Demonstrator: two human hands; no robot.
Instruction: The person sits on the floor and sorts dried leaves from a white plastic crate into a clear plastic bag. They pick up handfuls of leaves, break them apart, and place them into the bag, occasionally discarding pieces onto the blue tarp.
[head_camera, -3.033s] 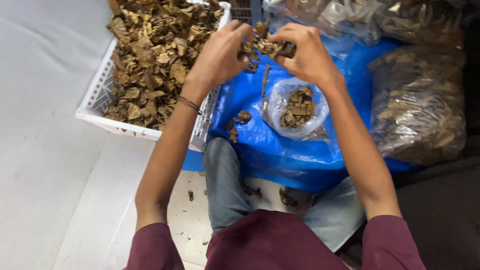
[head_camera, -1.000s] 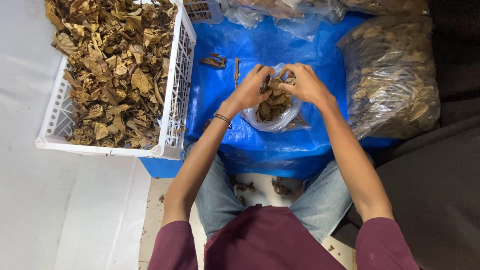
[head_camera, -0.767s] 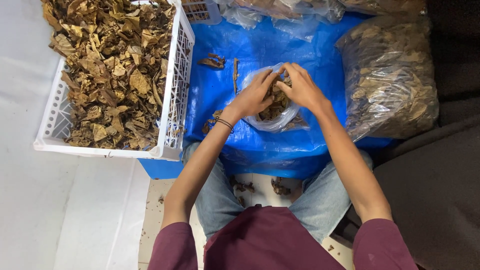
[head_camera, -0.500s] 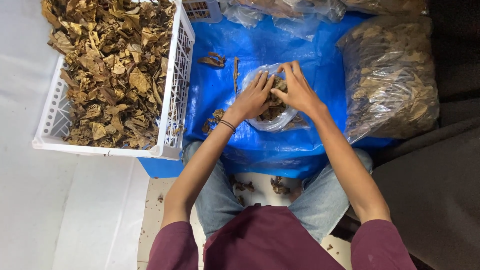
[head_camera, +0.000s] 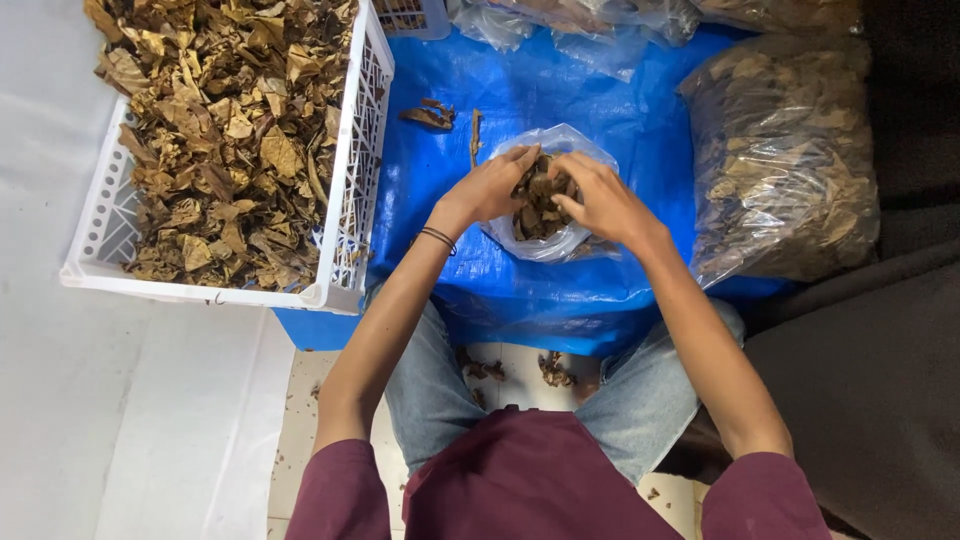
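While both hands work at the mouth of the small clear bag (head_camera: 548, 215), the left hand (head_camera: 487, 187) curls its fingers over the near-left rim and the right hand (head_camera: 600, 200) pinches in from the other side, both part-closed on dried brown leaves (head_camera: 540, 190) inside. Judging from this, the step goes best if the fingers hold the thin plastic open and press the leaves down gently, since they look brittle and would crumble. The bag sits on the blue tarp (head_camera: 600, 100), directly under the 2 hands. Left of the left hand stands a white slatted crate (head_camera: 360, 150) heaped with the same leaves; right of the right hand lies a large filled clear sack (head_camera: 790, 160). Beyond the fingers, a few loose scraps (head_camera: 432, 115) rest on the tarp. Nothing blocks either hand, though crumbs lie on the floor tiles (head_camera: 520, 365) below the wrists.
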